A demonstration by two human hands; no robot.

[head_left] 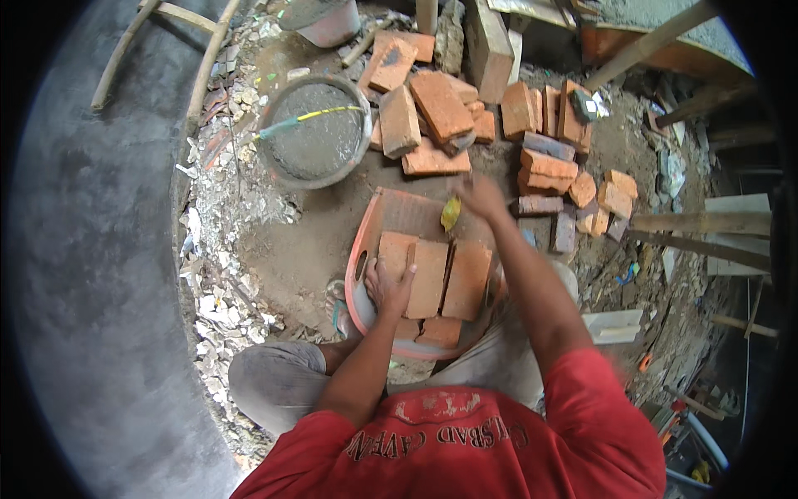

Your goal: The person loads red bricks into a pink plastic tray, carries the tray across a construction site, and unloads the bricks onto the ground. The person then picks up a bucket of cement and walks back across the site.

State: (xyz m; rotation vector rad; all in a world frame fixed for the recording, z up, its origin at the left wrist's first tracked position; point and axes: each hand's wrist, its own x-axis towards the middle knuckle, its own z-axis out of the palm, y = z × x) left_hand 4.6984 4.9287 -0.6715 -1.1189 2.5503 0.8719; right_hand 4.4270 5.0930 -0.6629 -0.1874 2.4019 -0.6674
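Observation:
An orange plastic tub [359, 313] with a cut-out handle stands between my bent legs and holds several orange bricks. My left hand [387, 287] reaches into it, thumb and fingers around the left brick [397, 246]. Next to that one lie a middle brick [428, 279] and a right brick [467, 281], with a broken piece [440, 332] below them. Over the far right rim, my right hand [480, 198] is smeared by motion. A yellow-green leaf [450, 214] shows just beside it; whether the fingers hold it is unclear.
Beyond the tub lies a brick pile [440, 108], with further bricks [549, 170] to its right. A round bucket of wet grey mortar [312, 137] stands far left, a green-and-yellow strip across it. White rubble [220, 312] borders the grey floor [108, 291]. Wooden poles [702, 222] jut in from the right.

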